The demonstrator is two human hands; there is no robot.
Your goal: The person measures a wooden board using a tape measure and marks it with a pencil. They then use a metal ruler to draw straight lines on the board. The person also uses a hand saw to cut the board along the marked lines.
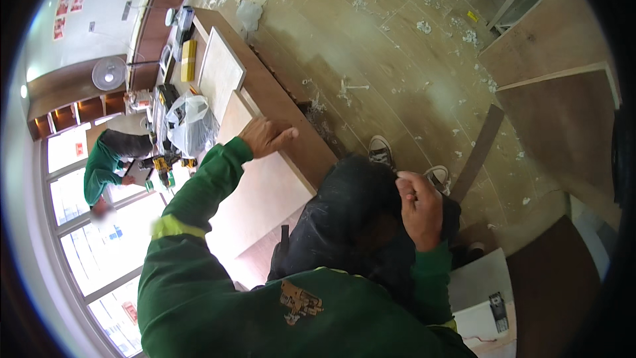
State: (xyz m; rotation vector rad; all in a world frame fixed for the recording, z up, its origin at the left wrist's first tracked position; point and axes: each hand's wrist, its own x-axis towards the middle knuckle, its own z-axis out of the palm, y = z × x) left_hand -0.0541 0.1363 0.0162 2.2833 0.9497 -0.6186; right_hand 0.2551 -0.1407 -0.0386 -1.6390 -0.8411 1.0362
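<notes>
My left hand point(266, 136) is at the upper right edge of a pale wooden board point(262, 182) lying on the workbench. Its fingers curl at that edge, with the thumb pointing right; the fingertips are partly hidden. In front of my dark trousers point(351, 219), my right hand point(422, 209) is raised with its fingers bent in towards the thumb. Whatever may be between those fingers is hidden. Another light board point(222, 66) lies farther along the bench.
A plastic bag point(191, 120), a yellow box point(189, 59) and a cordless drill point(161, 166) are on the bench. A person in green point(103, 162) bends over its far left side. Wood panels point(563, 132) stand right; a strip point(477, 152) and scraps point(424, 26) litter the floor.
</notes>
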